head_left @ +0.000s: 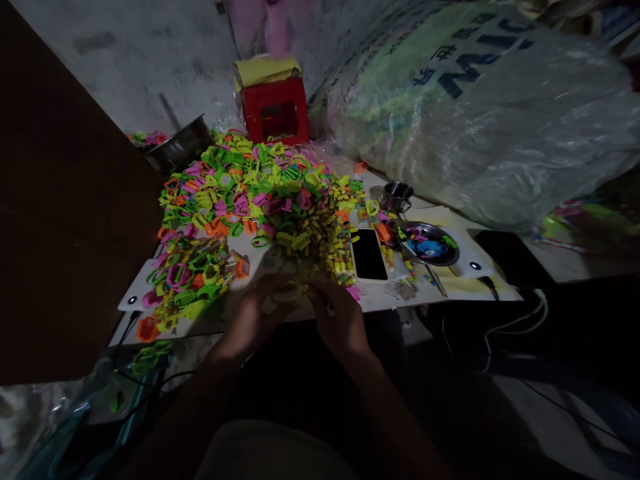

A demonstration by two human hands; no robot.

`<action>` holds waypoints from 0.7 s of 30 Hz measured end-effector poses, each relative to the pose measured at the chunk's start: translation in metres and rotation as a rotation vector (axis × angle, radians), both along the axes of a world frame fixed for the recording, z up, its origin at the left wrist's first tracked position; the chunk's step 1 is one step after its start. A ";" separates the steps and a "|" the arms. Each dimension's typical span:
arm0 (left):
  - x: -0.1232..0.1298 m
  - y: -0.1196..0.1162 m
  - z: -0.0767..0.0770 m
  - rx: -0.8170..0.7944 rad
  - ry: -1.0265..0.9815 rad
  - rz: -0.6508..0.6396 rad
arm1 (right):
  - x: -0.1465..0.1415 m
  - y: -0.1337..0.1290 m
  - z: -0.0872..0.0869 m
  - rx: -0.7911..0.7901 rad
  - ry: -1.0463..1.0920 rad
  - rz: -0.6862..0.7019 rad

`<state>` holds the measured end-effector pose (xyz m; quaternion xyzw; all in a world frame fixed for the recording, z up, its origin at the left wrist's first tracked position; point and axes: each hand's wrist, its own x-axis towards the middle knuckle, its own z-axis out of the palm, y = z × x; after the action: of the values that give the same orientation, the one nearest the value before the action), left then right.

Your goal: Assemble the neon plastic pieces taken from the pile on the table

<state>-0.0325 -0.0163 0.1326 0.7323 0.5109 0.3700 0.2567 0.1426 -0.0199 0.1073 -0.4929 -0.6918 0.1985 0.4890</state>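
At the table's near edge, my left hand [254,317] is closed around the side of a yellow ring-shaped plastic band [289,292], which looks like a toy watch strap. My right hand [341,315] pinches at the band's right end; dim light blurs the fingertips. Just beyond my hands spreads a big heap of similar plastic bands [235,187] in green, yellow, pink and orange. Small yellow pieces with coloured patterns [340,257] lie in a cluster right of it. A smaller pile of finished-looking bands [195,277] sits to the left of my left hand.
A dark-screened phone [369,255] lies right of the heap. Beyond it stand a metal cup [397,197] and a metal dish [453,257] with blue and pink pieces. A red stool-like box [250,113], a metal pot [181,147] and a huge clear bag [480,127] are behind.
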 end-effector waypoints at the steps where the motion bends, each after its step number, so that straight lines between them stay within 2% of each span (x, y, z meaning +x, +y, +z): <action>1: 0.000 0.000 0.000 0.013 -0.003 -0.004 | 0.000 -0.001 0.000 0.009 -0.002 -0.001; 8: -0.003 -0.003 0.001 0.047 0.004 0.003 | 0.000 -0.003 0.004 0.040 -0.121 0.033; 12: -0.008 -0.003 -0.005 -0.015 -0.031 0.010 | -0.001 -0.004 0.005 -0.084 -0.332 0.046; 16: -0.009 -0.003 -0.013 -0.051 -0.046 -0.014 | -0.004 -0.006 0.005 -0.240 -0.435 0.031; 21: -0.011 -0.007 -0.018 -0.025 -0.051 0.000 | -0.008 -0.007 0.007 -0.227 -0.400 0.096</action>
<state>-0.0439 -0.0238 0.1150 0.7194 0.5086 0.3821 0.2788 0.1347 -0.0267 0.1143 -0.5407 -0.7708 0.1966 0.2736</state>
